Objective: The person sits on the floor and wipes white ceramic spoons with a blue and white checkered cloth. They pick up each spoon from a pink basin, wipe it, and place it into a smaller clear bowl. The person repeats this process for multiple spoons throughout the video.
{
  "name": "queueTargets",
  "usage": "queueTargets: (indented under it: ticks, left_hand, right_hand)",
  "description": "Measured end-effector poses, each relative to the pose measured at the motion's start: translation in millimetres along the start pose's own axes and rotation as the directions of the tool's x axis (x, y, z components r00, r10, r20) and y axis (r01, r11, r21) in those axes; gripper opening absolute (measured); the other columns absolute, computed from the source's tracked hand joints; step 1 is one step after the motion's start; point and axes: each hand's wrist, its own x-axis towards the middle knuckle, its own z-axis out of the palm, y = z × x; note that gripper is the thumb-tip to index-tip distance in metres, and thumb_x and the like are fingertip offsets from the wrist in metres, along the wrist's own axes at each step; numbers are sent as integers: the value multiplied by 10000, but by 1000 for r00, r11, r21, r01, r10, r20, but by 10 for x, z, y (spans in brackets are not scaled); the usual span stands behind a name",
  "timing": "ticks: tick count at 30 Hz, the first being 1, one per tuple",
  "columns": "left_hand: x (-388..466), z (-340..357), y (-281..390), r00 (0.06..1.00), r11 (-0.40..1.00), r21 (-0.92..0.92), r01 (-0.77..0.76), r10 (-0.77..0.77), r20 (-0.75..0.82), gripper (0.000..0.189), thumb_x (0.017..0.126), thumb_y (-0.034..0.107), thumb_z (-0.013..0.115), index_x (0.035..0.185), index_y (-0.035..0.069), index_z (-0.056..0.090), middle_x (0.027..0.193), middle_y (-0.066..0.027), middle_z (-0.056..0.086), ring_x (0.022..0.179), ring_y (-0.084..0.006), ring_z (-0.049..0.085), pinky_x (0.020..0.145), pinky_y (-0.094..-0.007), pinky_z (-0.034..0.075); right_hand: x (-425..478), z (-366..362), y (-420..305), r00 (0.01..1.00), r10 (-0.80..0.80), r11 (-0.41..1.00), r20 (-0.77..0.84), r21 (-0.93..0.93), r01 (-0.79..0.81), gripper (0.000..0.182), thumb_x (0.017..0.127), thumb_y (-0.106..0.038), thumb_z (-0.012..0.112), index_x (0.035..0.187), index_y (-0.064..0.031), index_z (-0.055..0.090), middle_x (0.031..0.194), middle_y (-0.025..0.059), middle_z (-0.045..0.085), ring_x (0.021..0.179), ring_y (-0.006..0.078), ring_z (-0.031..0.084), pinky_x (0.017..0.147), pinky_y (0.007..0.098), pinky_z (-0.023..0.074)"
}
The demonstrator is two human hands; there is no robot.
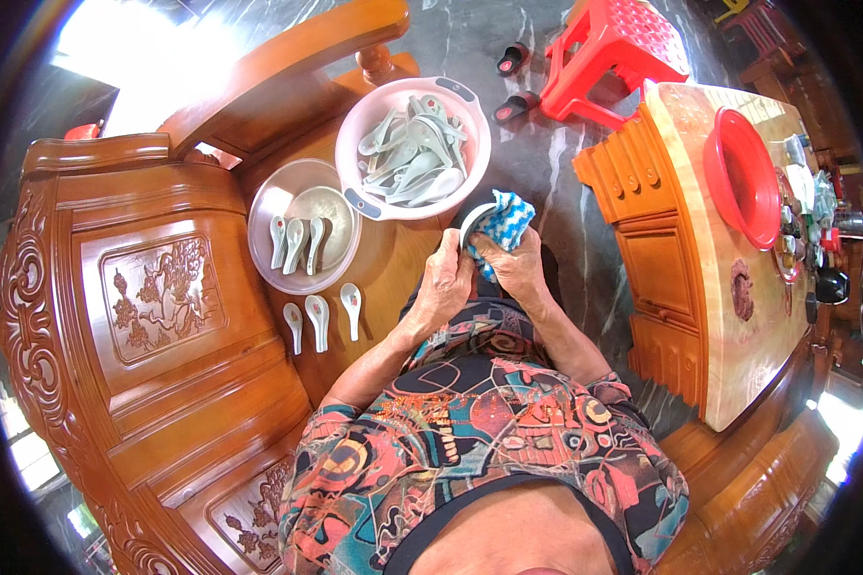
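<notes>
My left hand [447,274] grips a white ceramic spoon [475,218] in front of my lap. My right hand [514,264] holds a blue-and-white checked cloth [509,221] against the spoon, its fingers partly hidden by the cloth. Just beyond my hands, a pale pink plastic basin [342,147] holds a heap of ceramic soup spoons [421,147]. To its left stands a clear plastic bowl [257,262] with several spoons [293,241] lined up in stacks. Nearer to me, more white spoons [317,316] lie in a row on the wooden bench seat [381,295].
The bench's carved backrest [165,298] rises at left, its armrest [288,57] beyond the basins. At right, a stone-topped table [726,345] carries a red basin [725,180] and small items. A red plastic stool [572,93] and dark slippers [516,108] are on the marbled floor.
</notes>
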Motion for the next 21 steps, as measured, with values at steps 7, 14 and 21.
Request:
queueTargets:
  ticks: [7,14,21]
  left_hand:
    - [28,-36,-96,1000,996,85,23,-25,15,53,883,6,457,934,10,443,669,-145,510,584,-217,464,565,-347,423]
    - [45,-88,-229,995,984,167,55,-68,76,68,860,55,479,877,-11,480,604,-130,493,543,-222,488,540,-376,417]
    - [-3,-147,-90,890,918,-8,398,-383,248,169,877,117,445,874,-17,548,582,-24,492,493,-103,441,439,-285,344]
  right_hand:
    - [52,-143,-111,996,-78,966,-53,-250,63,151,794,-46,708,922,-29,629,805,1,643,732,67,583,656,227,483]
    - [161,-294,-222,928,-347,719,139,-596,358,232,709,-92,738,906,-73,615,871,63,592,822,247,602,710,330,495]
    - [264,-363,-245,767,-434,350,473,-695,628,311,658,-173,755,906,-76,595,883,72,569,809,250,572,695,344,495]
